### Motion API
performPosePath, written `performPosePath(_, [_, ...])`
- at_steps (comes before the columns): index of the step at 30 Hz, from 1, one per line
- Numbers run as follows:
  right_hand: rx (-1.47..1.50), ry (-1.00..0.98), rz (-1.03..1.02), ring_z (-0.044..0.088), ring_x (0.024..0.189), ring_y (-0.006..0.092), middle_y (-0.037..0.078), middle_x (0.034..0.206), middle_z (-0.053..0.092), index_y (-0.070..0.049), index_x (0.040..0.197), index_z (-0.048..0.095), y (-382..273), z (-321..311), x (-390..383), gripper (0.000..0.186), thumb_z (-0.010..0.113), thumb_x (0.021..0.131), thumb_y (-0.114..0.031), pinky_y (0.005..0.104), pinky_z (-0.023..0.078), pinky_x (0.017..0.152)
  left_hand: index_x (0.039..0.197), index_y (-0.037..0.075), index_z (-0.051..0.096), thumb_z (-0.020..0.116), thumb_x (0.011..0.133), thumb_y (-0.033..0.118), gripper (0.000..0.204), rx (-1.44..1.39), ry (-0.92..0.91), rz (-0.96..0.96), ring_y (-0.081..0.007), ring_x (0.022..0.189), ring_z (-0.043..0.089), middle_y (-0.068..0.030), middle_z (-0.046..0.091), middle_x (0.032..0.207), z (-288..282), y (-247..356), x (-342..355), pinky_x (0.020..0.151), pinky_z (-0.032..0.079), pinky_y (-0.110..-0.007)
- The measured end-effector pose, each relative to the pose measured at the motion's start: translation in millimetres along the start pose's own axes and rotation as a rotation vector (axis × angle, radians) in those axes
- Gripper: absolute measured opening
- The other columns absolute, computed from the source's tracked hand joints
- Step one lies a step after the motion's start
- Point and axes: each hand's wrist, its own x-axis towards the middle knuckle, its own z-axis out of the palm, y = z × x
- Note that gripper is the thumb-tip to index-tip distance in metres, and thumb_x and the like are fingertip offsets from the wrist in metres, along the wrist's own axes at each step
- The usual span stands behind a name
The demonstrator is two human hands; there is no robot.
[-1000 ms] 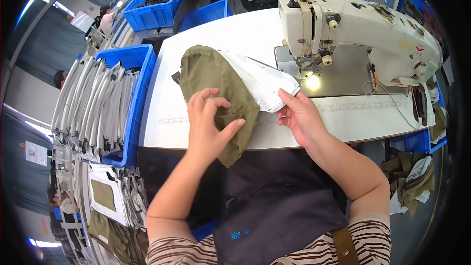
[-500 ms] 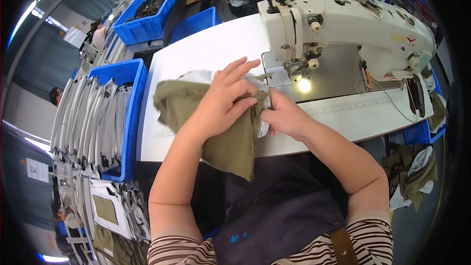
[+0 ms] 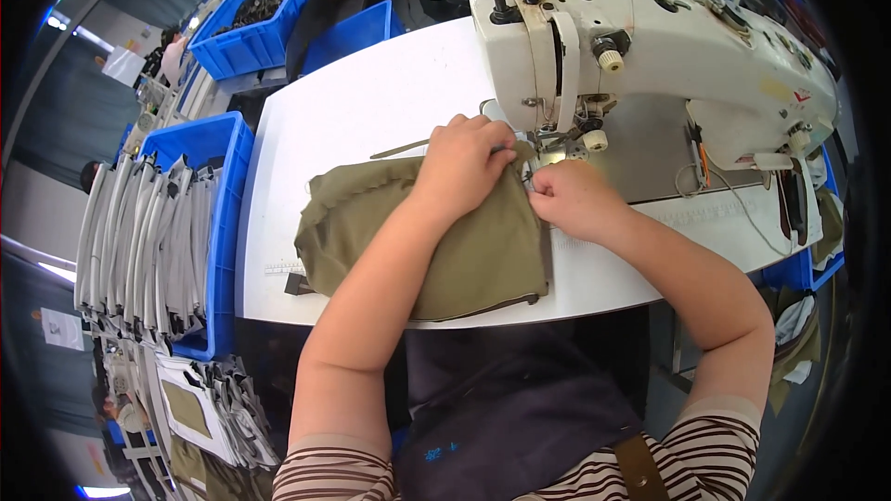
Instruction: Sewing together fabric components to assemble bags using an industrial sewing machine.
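An olive fabric piece lies spread on the white sewing table, its far right corner at the needle area of the white sewing machine. My left hand is closed on its upper edge, fingers bent over the cloth just left of the presser foot. Close to the needle on the right, my right hand is closed, its thumb and finger pinching the cloth's right edge, where a little pale grey material shows. A narrow olive strip sticks out beyond the left hand. The needle tip is hard to make out.
Left of the table stands a blue bin packed with grey folded pieces. More blue crates stand at the back. A ruler strip runs along the tabletop, and orange-handled snips sit by the machine.
The olive fabric has come down from a folded, lifted position and now lies flatter on the table. Both hands have shifted right, closer to the needle; the left hand's fingers have curled in.
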Motion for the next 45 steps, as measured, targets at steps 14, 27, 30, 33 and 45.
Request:
performPosePath(14, [-0.490,0.227,-0.576,0.062,0.065,0.0233,0.003,0.074,0.056,-0.012,0.114,0.074,35,0,-21,0.030,0.074,0.085,-0.019,0.0392,0.050,0.054,0.099,0.008,0.068,0.074,0.090,0.014,0.012,-0.027,0.022,-0.107,-0.0312,0.102,0.064,-0.0079,0.068,0.100,9,3,1,0.097,0.043,-0.044])
performPosePath(27, [-0.519,0.009,-0.656,0.066,0.072,0.0198,0.003,0.082,0.065,-0.005,0.127,0.071,24,-9,-33,0.041,0.065,0.087,-0.011,0.0346,0.051,0.058,0.098,0.002,0.069,0.071,0.096,0.012,0.011,-0.690,-0.228,-0.464,-0.0118,0.079,0.062,-0.0038,0.069,0.085,-28,17,-5,0.074,0.050,-0.029])
performPosePath(30, [-0.546,0.018,-0.649,0.066,0.073,0.0193,0.003,0.081,0.065,-0.005,0.127,0.071,25,-8,-36,0.041,0.065,0.087,-0.011,0.0331,0.049,0.057,0.105,0.002,0.077,0.074,0.095,0.015,0.016,-0.349,-0.414,-0.411,-0.0079,0.076,0.063,-0.0058,0.072,0.078,-30,31,7,0.073,0.052,-0.028])
performPosePath(33, [-0.556,0.037,-0.643,0.066,0.073,0.0194,0.003,0.081,0.064,-0.005,0.125,0.071,26,-7,-38,0.040,0.065,0.086,-0.012,0.0331,0.049,0.057,0.099,0.004,0.076,0.076,0.091,0.017,0.016,-0.125,-0.413,-0.364,-0.0228,0.073,0.069,-0.0114,0.072,0.077,-23,41,12,0.069,0.053,-0.035])
performPosePath(45, [-0.527,0.086,-0.646,0.061,0.104,0.0226,0.009,0.109,0.068,-0.005,0.102,0.077,20,-13,-37,0.027,0.068,0.079,-0.015,0.0362,0.048,0.079,0.091,0.005,0.071,0.080,0.084,0.021,0.019,0.084,-0.332,-0.349,-0.0328,0.078,0.071,-0.0130,0.073,0.083,-6,41,12,0.070,0.055,-0.041])
